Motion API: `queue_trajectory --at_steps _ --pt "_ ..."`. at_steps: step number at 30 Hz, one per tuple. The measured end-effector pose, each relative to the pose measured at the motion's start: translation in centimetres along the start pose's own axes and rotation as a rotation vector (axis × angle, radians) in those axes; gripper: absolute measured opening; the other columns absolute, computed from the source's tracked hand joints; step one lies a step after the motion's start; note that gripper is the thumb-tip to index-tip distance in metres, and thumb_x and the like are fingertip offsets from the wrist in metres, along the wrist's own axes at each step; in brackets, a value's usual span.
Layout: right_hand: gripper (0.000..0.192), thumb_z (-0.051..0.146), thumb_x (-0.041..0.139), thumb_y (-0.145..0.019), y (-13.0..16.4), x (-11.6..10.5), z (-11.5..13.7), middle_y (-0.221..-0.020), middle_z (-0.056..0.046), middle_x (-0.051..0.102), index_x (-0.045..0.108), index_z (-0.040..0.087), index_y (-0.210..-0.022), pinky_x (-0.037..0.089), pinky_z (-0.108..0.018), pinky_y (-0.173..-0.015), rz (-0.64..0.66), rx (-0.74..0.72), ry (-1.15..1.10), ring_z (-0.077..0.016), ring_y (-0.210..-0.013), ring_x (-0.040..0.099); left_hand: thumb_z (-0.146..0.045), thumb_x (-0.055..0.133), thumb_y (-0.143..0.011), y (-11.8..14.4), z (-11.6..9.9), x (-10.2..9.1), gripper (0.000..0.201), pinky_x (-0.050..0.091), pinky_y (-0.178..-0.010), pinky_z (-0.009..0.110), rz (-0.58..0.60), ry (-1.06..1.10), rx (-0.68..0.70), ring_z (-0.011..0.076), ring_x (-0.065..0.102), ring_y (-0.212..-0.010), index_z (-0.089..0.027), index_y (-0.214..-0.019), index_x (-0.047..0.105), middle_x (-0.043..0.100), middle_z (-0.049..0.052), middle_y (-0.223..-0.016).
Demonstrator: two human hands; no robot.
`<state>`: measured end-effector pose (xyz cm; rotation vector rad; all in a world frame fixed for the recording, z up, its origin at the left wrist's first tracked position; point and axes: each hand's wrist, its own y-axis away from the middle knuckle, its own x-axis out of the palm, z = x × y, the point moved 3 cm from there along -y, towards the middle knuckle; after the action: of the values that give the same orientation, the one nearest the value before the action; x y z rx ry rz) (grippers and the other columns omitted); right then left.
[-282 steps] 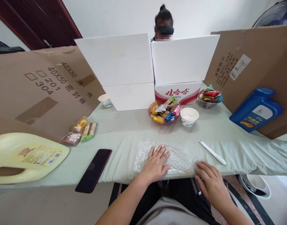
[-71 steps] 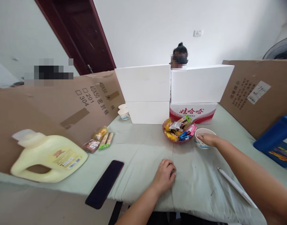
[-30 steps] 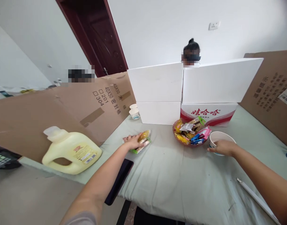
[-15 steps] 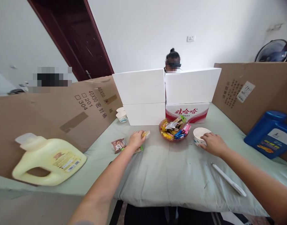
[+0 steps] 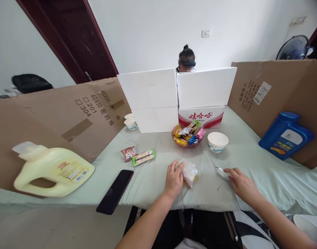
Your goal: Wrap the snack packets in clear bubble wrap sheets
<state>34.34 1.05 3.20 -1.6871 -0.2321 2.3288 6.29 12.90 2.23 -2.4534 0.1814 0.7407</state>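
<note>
My left hand (image 5: 174, 178) is closed on the edge of a wrapped snack (image 5: 190, 173) in a clear, shiny wrapper, near the table's front. My right hand (image 5: 241, 183) has its fingers round a slim white pen (image 5: 222, 171), whose tip points left; most of it is hidden by the hand. Beyond them stand a glass bowl (image 5: 183, 144) full of wrapped snacks and a white paper bowl (image 5: 217, 140). Left of my hands lie a green-ended snack bar (image 5: 143, 157) and a brown snack packet (image 5: 128, 153).
A black phone (image 5: 115, 192) lies at the front edge. White boxes (image 5: 150, 90) line the back, with a person (image 5: 186, 57) behind them. Cardboard panels (image 5: 44, 121) flank the table. A yellow jug (image 5: 55, 173) is at left, a blue bottle (image 5: 286, 136) at right, paper cups (image 5: 131, 122) back left.
My left hand has moved right and nearer with the wrapped snack, uncovering the snack bar. My right hand has left the paper bowl and taken hold of the pen. The view has shifted.
</note>
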Motion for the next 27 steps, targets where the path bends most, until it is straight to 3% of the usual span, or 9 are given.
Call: queue_trajectory --at_steps 4,8,11,14,17,19,21,23,27 --pt "0.039 0.019 0.033 -0.093 -2.7 -0.3 8.6 -0.111 -0.008 0.061 0.056 0.024 -0.124 0.050 -0.030 -0.078 0.069 -0.165 -0.152 -0.0177 -0.092 0.063 -0.007 0.045 -0.084 0.3 0.2 -0.2 0.033 0.049 -0.097 0.041 0.001 -0.074 0.166 0.0224 0.055 -0.110 -0.021 -0.105 0.065 0.058 0.009 -0.115" --pt "0.045 0.007 0.042 -0.086 -4.2 1.0 13.9 -0.104 -0.007 0.062 0.057 0.024 -0.125 0.045 -0.025 -0.070 0.200 -0.265 0.051 -0.0167 -0.083 0.063 -0.011 0.050 -0.082 0.1 0.1 -0.8 0.018 0.050 -0.093 0.042 -0.048 -0.036 0.191 0.0222 0.057 -0.105 -0.019 -0.092 0.063 0.060 0.009 -0.107" --pt "0.050 0.002 0.042 -0.082 -3.6 1.5 12.4 -0.101 -0.006 0.062 0.058 0.025 -0.123 0.041 -0.024 -0.065 0.233 -0.246 0.145 -0.0151 -0.078 0.063 -0.011 0.051 -0.081 0.1 -0.1 -1.2 0.013 0.049 -0.093 0.043 -0.050 -0.009 0.195 0.0232 0.056 -0.105 -0.019 -0.084 0.060 0.062 0.009 -0.106" --pt "0.052 0.001 0.039 -0.082 -2.0 1.2 7.5 -0.101 -0.006 0.064 0.061 0.025 -0.122 0.041 -0.025 -0.066 0.194 -0.169 0.190 -0.0149 -0.078 0.062 -0.022 0.058 -0.082 0.1 -0.5 -1.2 0.009 0.048 -0.090 0.044 -0.008 0.027 0.198 0.0246 0.055 -0.102 -0.019 -0.090 0.060 0.063 0.008 -0.101" --pt "0.043 0.005 0.040 -0.086 -0.4 0.9 2.8 -0.097 -0.008 0.066 0.065 0.024 -0.115 0.044 -0.031 -0.075 0.093 -0.079 0.260 -0.0206 -0.087 0.062 -0.038 0.073 -0.073 -0.1 -0.8 -0.8 0.039 0.046 -0.091 0.045 0.059 0.074 0.149 0.0267 0.054 -0.101 -0.021 -0.106 0.063 0.062 0.008 -0.102" --pt "0.032 0.013 0.044 -0.089 0.3 0.9 1.6 -0.101 -0.010 0.066 0.068 0.022 -0.109 0.045 -0.038 -0.080 -0.027 -0.034 0.266 -0.0260 -0.096 0.059 -0.041 0.074 -0.072 -0.2 -0.4 -0.7 0.034 0.046 -0.091 0.042 0.061 0.205 0.050 0.0254 0.055 -0.098 -0.022 -0.100 0.068 0.061 0.007 -0.098" --pt "0.025 0.022 0.048 -0.090 0.4 1.4 2.5 -0.106 -0.011 0.066 0.068 0.021 -0.104 0.046 -0.042 -0.085 -0.144 -0.043 0.181 -0.0282 -0.101 0.057 -0.041 0.068 -0.079 -0.3 0.4 -0.7 0.021 0.047 -0.087 0.037 -0.001 0.369 -0.078 0.0222 0.058 -0.092 -0.021 -0.084 0.069 0.061 0.006 -0.092" --pt "0.025 0.031 0.049 -0.092 -0.1 2.0 5.1 -0.108 -0.011 0.065 0.067 0.020 -0.105 0.046 -0.042 -0.089 -0.219 -0.093 0.021 -0.0268 -0.103 0.056 -0.043 0.060 -0.084 -0.5 1.7 -0.9 0.025 0.049 -0.080 0.031 -0.092 0.473 -0.187 0.0189 0.060 -0.084 -0.019 -0.079 0.065 0.061 0.005 -0.087" --pt "0.047 0.045 0.054 -0.089 -2.4 3.8 12.0 -0.124 -0.012 0.059 0.052 0.021 -0.129 0.043 -0.045 -0.097 -0.268 -0.155 -0.221 -0.0275 -0.115 0.051 -0.045 0.050 -0.089 -0.7 4.0 -1.2 0.026 0.051 -0.068 0.026 -0.235 0.547 -0.305 0.0151 0.062 -0.072 -0.019 -0.083 0.054 0.060 0.001 -0.077"
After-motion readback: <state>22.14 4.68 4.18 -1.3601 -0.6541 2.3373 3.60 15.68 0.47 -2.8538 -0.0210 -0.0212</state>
